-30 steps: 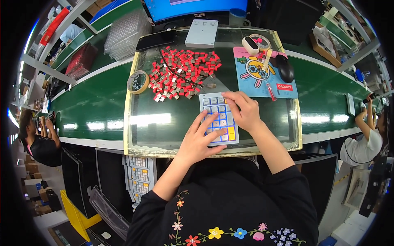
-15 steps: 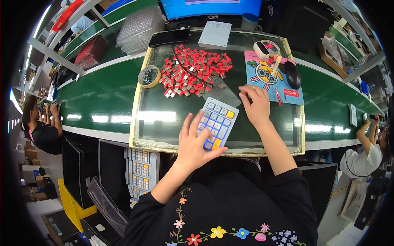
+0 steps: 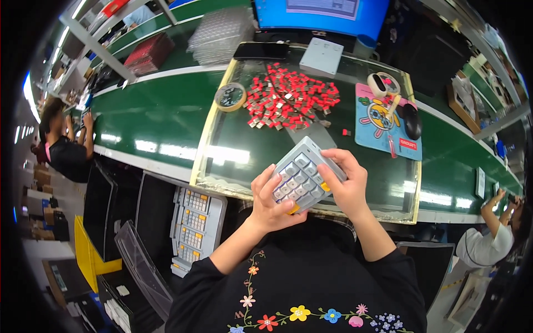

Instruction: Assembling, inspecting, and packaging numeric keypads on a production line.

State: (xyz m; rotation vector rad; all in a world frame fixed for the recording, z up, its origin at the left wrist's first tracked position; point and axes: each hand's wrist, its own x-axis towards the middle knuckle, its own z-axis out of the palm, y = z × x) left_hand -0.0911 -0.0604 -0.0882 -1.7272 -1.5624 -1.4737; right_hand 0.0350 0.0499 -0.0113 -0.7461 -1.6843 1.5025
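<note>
While the keypad (image 3: pixel 300 176) slants, 2 hands (image 3: pixel 270 207) (image 3: pixel 352 185) hold it.

Long green workbench (image 3: pixel 133 122), pale-edged, running left to right; grey metal racking (image 3: pixel 101 47) at far left and far right; lit blue monitor (image 3: pixel 327 19), far; white strip light (image 3: pixel 31 99), left; grey floor (image 3: pixel 64 202), left.

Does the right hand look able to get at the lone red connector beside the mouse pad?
Probably yes: nothing visible blocks the right hand from the lone red connector, though its fingers are now holding the keypad.
</note>
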